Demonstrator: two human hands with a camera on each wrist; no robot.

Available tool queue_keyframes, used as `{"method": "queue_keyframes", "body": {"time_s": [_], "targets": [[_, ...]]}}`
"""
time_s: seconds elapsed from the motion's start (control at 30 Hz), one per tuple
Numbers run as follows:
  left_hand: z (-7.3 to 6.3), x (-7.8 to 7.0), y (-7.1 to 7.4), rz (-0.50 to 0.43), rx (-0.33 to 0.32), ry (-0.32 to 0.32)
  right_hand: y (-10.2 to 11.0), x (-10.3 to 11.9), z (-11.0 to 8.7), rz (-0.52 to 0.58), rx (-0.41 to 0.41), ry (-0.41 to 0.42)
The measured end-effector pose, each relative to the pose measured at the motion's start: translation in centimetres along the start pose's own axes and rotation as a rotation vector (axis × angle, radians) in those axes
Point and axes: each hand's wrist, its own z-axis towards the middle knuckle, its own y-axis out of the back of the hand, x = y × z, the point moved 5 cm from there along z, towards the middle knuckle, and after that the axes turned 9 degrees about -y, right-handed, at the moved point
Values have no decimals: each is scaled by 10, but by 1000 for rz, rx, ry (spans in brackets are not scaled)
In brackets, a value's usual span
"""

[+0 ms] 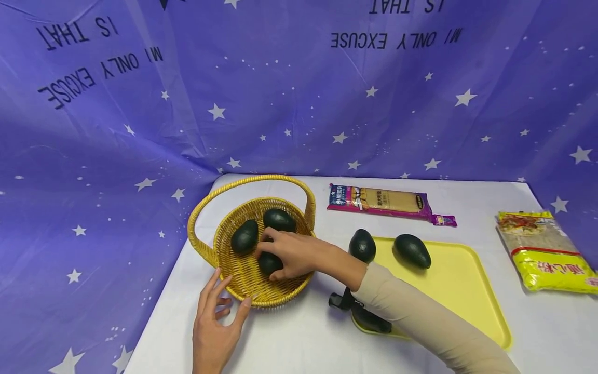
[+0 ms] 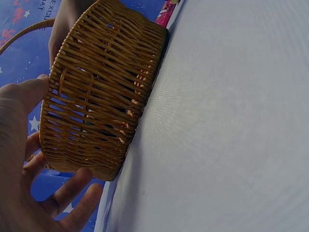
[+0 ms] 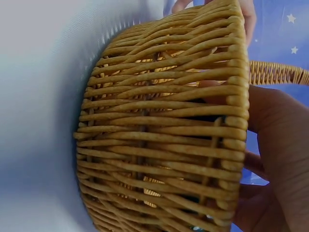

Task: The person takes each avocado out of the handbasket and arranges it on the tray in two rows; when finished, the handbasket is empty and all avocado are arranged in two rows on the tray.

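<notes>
An avocado (image 1: 269,265) inside the basket (image 1: 245,272) is gripped from above by the right hand (image 1: 295,254), with fingers and thumb curled about it. The basket's rim is touched by the thumb of the left hand (image 1: 216,317), whose fingers are loosely spread beside the wall; nothing is clasped by them. The step in hand is judged to be the setting down or taking up of that avocado; which cannot be told. A gentle release would be called for by the first, a firm lift past the handle (image 1: 271,177) by the second.

A second avocado (image 1: 244,237) and a third avocado (image 1: 279,220) are also held in the basket. On the tray (image 1: 460,283) a fourth avocado (image 1: 412,251) is seen.

The gripped fruit is partly covered by the hand, and part of the tray by the sleeve (image 1: 411,306). The dark shape (image 1: 371,319) beside the sleeve is hard to make out. In both wrist views the basket's contents are mostly screened by the weave.
</notes>
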Motion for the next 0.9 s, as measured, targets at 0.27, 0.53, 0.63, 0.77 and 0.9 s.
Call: {"method": "queue_keyframes", "body": {"time_s": [0.27, 0.53, 0.63, 0.77, 0.9], "targets": [[1, 0, 2, 6, -3, -7, 7, 1, -9, 22, -46, 25], [0, 1, 2, -10, -15, -8, 16, 2, -21, 69, -106, 45], [-1, 1, 2, -12, -19, -13, 17, 2, -26, 75, -119, 42], [-1, 1, 2, -9, -16, -16, 19, 1, -34, 81, -137, 33], [-1, 2, 2, -10, -14, -12, 23, -1, -43, 97, -166, 31]]}}
